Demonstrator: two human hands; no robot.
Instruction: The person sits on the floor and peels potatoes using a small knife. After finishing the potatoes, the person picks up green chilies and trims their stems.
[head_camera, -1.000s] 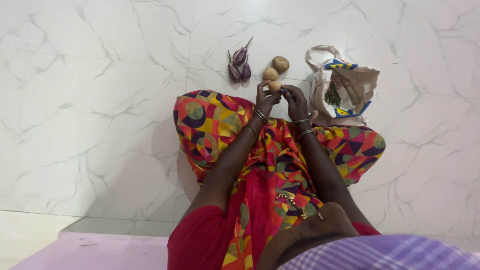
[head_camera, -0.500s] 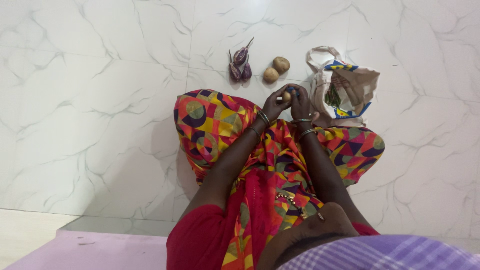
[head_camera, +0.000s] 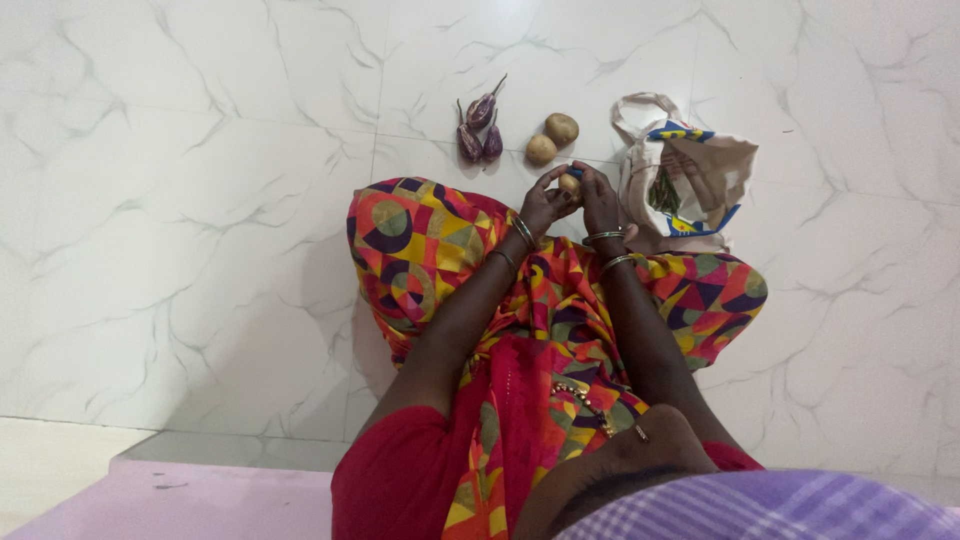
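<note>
I sit on the floor with both hands raised together over my knees. My left hand (head_camera: 543, 206) grips a small brown potato (head_camera: 570, 183) by its left side. My right hand (head_camera: 601, 203) presses against the potato's right side and is closed on a small blue tool (head_camera: 578, 172), of which only a tip shows. Two more potatoes (head_camera: 551, 140) lie on the floor just beyond my hands. Left of them lie three small purple eggplants (head_camera: 479, 130).
An open cloth bag (head_camera: 690, 175) with green vegetables inside stands on the white marble floor (head_camera: 200, 200) to the right of my hands. My patterned red and orange garment (head_camera: 420, 250) covers my crossed legs. A purple mat edge (head_camera: 200, 500) lies at the bottom left.
The potato went from my left hand's fingertips into both hands, which closed together and shifted slightly right. My fingers have turned around it since.
</note>
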